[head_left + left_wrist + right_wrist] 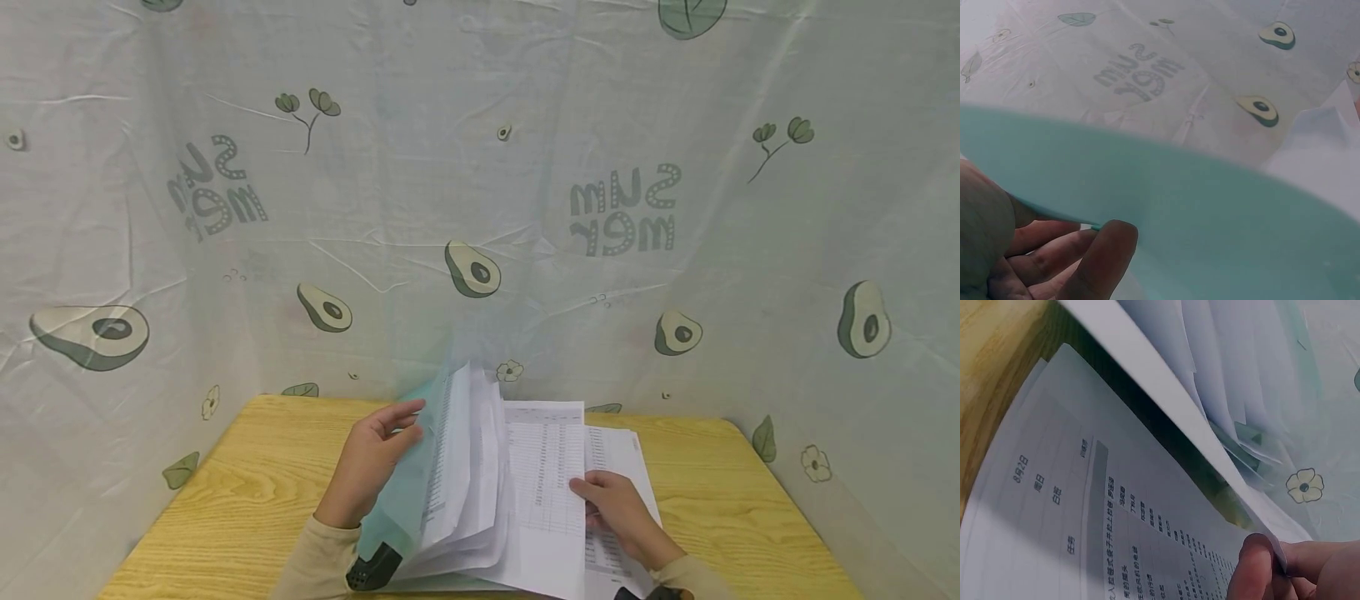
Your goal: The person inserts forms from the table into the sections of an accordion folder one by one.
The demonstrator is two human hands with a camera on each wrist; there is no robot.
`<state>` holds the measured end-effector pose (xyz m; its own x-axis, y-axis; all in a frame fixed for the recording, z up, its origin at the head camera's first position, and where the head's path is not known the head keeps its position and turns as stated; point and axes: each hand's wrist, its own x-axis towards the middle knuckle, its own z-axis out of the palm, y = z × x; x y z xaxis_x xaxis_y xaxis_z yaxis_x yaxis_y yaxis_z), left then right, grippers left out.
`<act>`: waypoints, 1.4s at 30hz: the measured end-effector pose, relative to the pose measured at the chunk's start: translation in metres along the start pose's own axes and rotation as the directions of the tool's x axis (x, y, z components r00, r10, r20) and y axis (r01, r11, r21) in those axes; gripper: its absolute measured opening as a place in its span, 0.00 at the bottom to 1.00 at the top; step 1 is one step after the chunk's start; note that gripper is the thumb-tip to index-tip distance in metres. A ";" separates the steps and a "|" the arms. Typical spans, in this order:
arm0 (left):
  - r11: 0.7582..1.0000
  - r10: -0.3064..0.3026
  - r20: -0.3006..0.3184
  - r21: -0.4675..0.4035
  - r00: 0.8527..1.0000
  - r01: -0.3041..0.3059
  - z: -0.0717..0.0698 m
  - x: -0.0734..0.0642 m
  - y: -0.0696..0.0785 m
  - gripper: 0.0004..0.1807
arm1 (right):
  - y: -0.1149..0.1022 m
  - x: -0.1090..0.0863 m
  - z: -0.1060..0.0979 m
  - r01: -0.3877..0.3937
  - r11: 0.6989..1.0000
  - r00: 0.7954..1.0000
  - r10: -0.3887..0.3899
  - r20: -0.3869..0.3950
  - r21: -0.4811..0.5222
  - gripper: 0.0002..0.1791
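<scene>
A translucent teal folder point(405, 492) stands partly raised, with several white sheets point(468, 467) fanned inside it. At its left side my left hand point(371, 454) holds the teal cover; in the left wrist view the cover's edge point(1094, 226) passes between the fingers. My right hand point(618, 508) pinches the right edge of a printed sheet point(543, 475) between thumb and fingers. Beneath that sheet, more printed papers point(626, 467) lie on the table to the right. The right wrist view shows the pinched sheet lifted off printed pages point(1085, 506), with a gap between.
The wooden table point(720, 500) extends on both sides of the folder. A pale curtain point(420, 167) printed with avocados hangs behind the table and along both sides. A black wrist device point(375, 568) sits at the left sleeve.
</scene>
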<state>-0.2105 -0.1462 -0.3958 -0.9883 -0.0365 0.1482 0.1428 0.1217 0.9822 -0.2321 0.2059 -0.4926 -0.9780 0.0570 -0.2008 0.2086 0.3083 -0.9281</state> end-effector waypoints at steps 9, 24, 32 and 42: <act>1.000 -0.007 -0.007 -0.013 1.000 0.007 0.001 0.002 0.000 0.21 | 0.000 0.007 -0.002 -0.015 0.993 1.000 0.012 0.022 0.117 0.23; 1.000 -0.014 -0.008 -0.023 1.000 0.014 0.000 0.002 -0.002 0.21 | -0.008 0.000 -0.003 0.054 0.985 0.994 -0.038 -0.098 0.161 0.19; 1.000 -0.021 -0.018 -0.024 1.000 0.020 0.000 0.002 -0.002 0.21 | -0.006 0.009 -0.001 0.034 0.980 0.987 -0.001 -0.163 0.198 0.14; 1.000 -0.016 -0.019 -0.014 1.000 0.016 -0.001 0.002 -0.001 0.21 | -0.005 0.014 0.001 0.012 0.981 0.986 0.021 -0.168 0.196 0.18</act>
<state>-0.2125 -0.1471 -0.3965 -0.9892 -0.0574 0.1348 0.1282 0.1067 0.9860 -0.2468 0.2041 -0.4915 -0.9610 0.2220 -0.1650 0.1943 0.1172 -0.9739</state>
